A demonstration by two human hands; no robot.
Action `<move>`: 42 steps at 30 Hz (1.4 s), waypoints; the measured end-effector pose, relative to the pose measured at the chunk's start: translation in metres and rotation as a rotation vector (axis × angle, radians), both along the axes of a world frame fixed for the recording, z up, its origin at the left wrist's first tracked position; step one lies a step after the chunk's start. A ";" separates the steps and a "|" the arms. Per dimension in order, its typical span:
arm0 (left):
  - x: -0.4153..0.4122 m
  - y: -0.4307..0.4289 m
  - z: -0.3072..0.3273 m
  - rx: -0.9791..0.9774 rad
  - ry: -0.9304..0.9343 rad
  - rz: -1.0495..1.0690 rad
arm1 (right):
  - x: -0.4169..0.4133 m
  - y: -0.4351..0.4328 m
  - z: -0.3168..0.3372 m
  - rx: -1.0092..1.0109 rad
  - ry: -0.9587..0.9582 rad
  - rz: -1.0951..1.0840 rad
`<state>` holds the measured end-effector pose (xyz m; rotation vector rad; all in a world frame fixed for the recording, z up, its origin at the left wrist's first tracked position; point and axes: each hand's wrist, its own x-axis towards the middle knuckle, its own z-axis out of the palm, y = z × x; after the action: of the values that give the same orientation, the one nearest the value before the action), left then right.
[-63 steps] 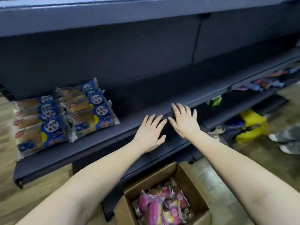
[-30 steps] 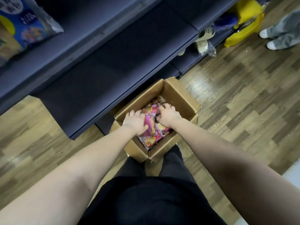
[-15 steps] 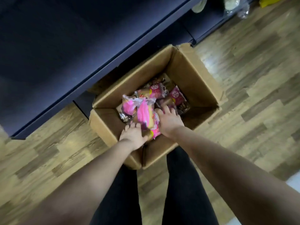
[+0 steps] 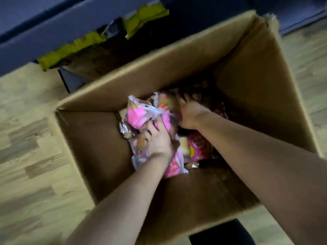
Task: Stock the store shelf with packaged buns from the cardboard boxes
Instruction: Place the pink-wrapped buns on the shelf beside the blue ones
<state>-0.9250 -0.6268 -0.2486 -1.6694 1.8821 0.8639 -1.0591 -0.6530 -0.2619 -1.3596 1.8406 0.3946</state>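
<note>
Head view, looking down into the open box (image 4: 95, 149). The left hand (image 4: 159, 140) is curled over a bunch of pink-wrapped buns (image 4: 139, 117), fingers closed on the film from above. This hold suits loose, slippery packs that must come out several at a time. The right hand (image 4: 190, 114) lies against the far right side of the same bunch, fingers reaching into the dark heap beyond. Blur hides whether it clasps a pack or only steadies the bunch. More buns lie under and just right of the left wrist; all of those in view are inside the box, none on the shelf (image 4: 44, 30).

Room for moving: the box walls rise on every side of the grip, with bare cardboard to the left and toward the body, so straight up looks like the only free path. Above and beyond the grip the shelf edge overhangs a taped flap (image 4: 145, 15), which a lifted bunch could catch. Wooden floor (image 4: 26, 174) lies open to the left of the box.
</note>
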 end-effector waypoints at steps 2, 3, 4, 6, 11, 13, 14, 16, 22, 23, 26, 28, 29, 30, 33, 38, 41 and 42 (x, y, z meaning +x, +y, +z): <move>0.002 0.005 0.005 0.000 -0.011 0.011 | 0.001 0.006 0.000 0.059 0.051 0.038; 0.004 0.007 0.009 0.021 -0.013 0.037 | 0.001 0.011 0.003 0.095 0.017 -0.013; 0.007 0.009 0.015 0.052 -0.012 0.079 | 0.000 0.015 0.009 0.131 -0.042 -0.099; 0.010 0.013 0.026 0.116 -0.006 0.164 | -0.003 0.029 0.024 0.182 -0.109 -0.242; 0.005 0.015 0.066 0.152 -0.044 0.223 | -0.016 0.052 0.069 0.188 -0.081 -0.280; 0.000 0.015 0.088 0.116 -0.064 0.145 | -0.024 0.055 0.089 0.136 -0.026 -0.254; -0.003 0.016 0.098 0.099 -0.065 0.104 | -0.028 0.057 0.100 0.107 -0.004 -0.234; -0.006 0.020 0.117 0.084 -0.056 0.042 | -0.035 0.061 0.121 0.070 0.031 -0.199; -0.007 0.028 0.174 0.022 -0.090 -0.151 | -0.027 0.084 0.189 -0.011 0.046 -0.290; -0.005 0.028 0.187 -0.001 -0.096 -0.170 | -0.023 0.088 0.204 -0.023 0.046 -0.321; 0.003 0.023 0.234 -0.075 -0.060 -0.197 | -0.009 0.093 0.257 -0.123 0.079 -0.363; 0.012 0.017 0.272 -0.139 -0.023 -0.227 | -0.002 0.091 0.300 -0.218 0.099 -0.351; 0.016 0.012 0.292 -0.181 -0.001 -0.248 | 0.000 0.089 0.323 -0.275 0.111 -0.346; 0.019 0.005 0.315 -0.223 0.024 -0.269 | 0.001 0.086 0.347 -0.330 0.118 -0.343; 0.025 -0.022 0.387 -0.385 0.098 -0.351 | 0.000 0.074 0.422 -0.467 0.146 -0.331; 0.033 -0.062 0.505 -0.626 0.273 -0.435 | -0.008 0.054 0.546 -0.712 0.192 -0.333; 0.029 -0.076 0.565 -0.686 0.334 -0.424 | -0.013 0.044 0.607 -0.794 0.263 -0.315; 0.027 -0.081 0.585 -0.722 0.355 -0.420 | -0.013 0.040 0.626 -0.820 0.289 -0.312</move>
<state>-0.8976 -0.7073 0.3362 -1.4212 2.8991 0.3247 -1.0726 -0.6135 0.3637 -1.5298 2.5598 -0.4015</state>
